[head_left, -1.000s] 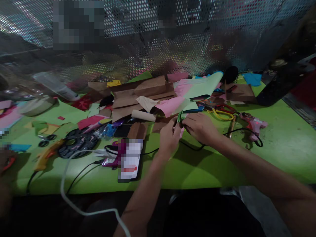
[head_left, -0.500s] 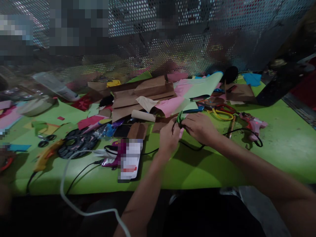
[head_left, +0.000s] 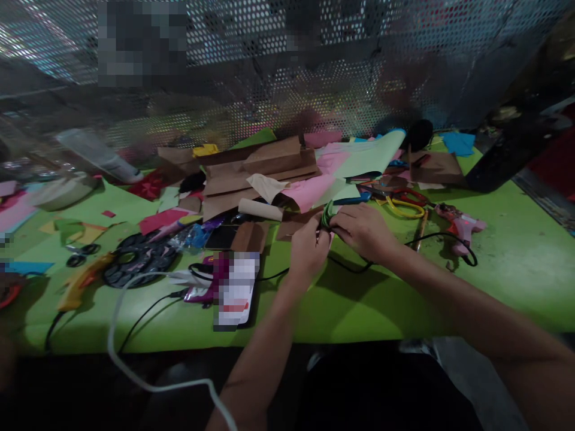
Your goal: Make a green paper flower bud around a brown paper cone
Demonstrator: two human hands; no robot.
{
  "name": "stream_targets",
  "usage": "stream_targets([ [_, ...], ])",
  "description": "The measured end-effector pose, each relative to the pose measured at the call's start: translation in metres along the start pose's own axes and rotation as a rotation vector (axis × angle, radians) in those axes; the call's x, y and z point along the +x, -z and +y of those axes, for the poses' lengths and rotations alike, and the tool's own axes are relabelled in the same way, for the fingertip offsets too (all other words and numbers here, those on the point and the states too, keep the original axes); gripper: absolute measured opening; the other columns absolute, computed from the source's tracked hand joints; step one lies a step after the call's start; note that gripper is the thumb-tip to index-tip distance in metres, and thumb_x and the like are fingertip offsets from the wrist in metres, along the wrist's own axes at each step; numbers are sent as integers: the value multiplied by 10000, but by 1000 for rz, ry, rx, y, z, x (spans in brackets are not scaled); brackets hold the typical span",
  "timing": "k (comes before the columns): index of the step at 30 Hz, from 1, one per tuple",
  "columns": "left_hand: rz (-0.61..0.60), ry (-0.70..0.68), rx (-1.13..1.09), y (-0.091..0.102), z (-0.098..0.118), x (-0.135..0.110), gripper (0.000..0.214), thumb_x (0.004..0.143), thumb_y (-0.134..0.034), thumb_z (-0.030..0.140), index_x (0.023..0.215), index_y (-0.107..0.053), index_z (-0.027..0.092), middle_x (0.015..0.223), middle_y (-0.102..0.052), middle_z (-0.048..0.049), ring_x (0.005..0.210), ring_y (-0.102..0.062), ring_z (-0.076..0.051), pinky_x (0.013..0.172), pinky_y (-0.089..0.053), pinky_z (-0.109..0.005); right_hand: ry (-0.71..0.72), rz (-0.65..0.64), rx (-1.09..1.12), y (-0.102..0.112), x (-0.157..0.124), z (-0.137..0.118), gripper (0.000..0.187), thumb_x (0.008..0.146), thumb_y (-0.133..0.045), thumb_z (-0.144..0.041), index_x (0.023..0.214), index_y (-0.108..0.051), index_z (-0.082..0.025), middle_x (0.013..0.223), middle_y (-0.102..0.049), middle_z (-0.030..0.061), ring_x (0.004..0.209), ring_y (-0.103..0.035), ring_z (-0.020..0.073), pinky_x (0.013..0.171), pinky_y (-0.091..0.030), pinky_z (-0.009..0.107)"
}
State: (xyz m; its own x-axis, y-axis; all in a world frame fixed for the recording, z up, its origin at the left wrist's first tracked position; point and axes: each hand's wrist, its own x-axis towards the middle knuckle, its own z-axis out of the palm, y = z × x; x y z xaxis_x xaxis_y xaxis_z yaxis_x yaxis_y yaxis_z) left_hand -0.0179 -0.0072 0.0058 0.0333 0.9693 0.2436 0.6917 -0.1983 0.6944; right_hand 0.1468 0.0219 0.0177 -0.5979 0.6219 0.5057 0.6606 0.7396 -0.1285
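Observation:
Between my two hands is a small green rolled piece (head_left: 329,214), perhaps paper or ribbon in thin strips; the fingers cover most of it. My left hand (head_left: 308,246) grips it from the left with closed fingers. From the right, my right hand (head_left: 366,232) pinches the same piece with thumb and fingers. Under the hands a black cable (head_left: 350,267) runs across the green table (head_left: 359,317). Just behind them lie brown paper (head_left: 291,226) and a cardboard tube (head_left: 260,209).
A phone (head_left: 238,293) lies by a purple power strip (head_left: 204,290). Left are a yellow glue gun (head_left: 85,284), scissors (head_left: 83,254) and a black round tray (head_left: 141,260). On the right are a pink glue gun (head_left: 460,227) and yellow-handled scissors (head_left: 406,209). Coloured paper lines the back, before a perforated metal screen (head_left: 278,84).
My fingers have shifted slightly around the green piece, which now looks more tightly gathered. Both hands stay in nearly the same place.

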Motion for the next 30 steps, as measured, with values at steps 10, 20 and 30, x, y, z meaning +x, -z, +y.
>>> stream_targets([
  [10,8,-13,-242,-5,-9,2,228,893,-414,214,941,-634,185,895,-689,-50,852,-606,-193,815,-453,-308,23,14,21,-4,-3,8,130,947,-604,-142,880,-709,-179,852,-717,53,777,-571,191,703,-284,331],
  [20,-17,86,-736,-23,-12,3,165,931,-424,230,1021,-562,207,902,-598,-15,829,-552,-141,788,-479,-260,1,54,84,-4,-2,9,111,935,-635,-174,859,-716,-175,837,-705,62,775,-583,193,702,-309,320],
  [30,-71,141,-743,-19,-6,3,100,924,-448,266,973,-515,209,771,-483,23,676,-440,-113,637,-401,-226,-14,72,112,-2,-2,11,108,931,-642,-165,842,-700,-179,822,-695,54,757,-575,187,683,-294,312],
])
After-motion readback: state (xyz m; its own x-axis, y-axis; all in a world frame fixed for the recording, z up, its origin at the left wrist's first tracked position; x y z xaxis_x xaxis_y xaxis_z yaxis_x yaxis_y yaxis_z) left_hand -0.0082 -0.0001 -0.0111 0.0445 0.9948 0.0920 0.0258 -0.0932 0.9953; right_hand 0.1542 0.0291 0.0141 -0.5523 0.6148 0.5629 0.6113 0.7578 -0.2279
